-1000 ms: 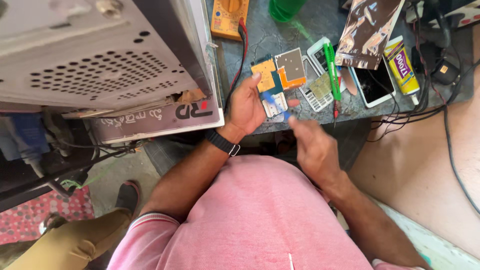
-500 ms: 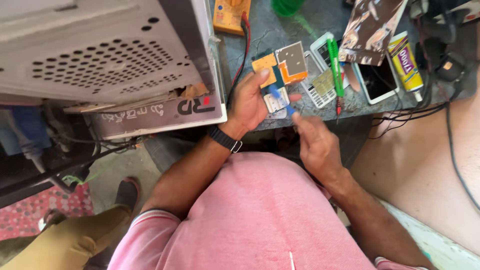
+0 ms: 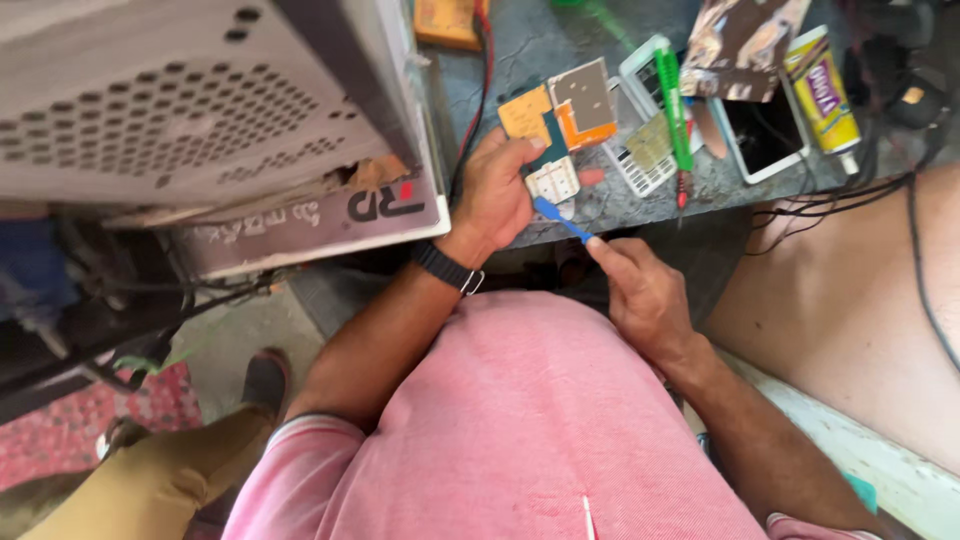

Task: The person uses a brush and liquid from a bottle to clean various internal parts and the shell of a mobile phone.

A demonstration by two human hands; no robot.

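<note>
My left hand (image 3: 497, 190), with a black watch on its wrist, holds a small phone circuit board (image 3: 553, 182) at the front edge of the grey worktable (image 3: 545, 40). The board's pale keypad side faces up. My right hand (image 3: 640, 290) grips a thin blue tool (image 3: 560, 219) whose tip touches the board's lower edge. Both hands hover over my pink shirt, just in front of the table edge.
On the table lie another board with orange patches (image 3: 582, 105), a white phone frame (image 3: 645, 160), a green screwdriver (image 3: 672, 100), a phone with a white screen (image 3: 765, 135), a yellow glue tube (image 3: 822, 85) and a yellow multimeter (image 3: 450, 20). A perforated white metal case (image 3: 200, 110) stands at the left.
The view has tipped and moved closer. My right hand has shifted down and to the right, with the blue tool now pointing up at the board in my left hand.
</note>
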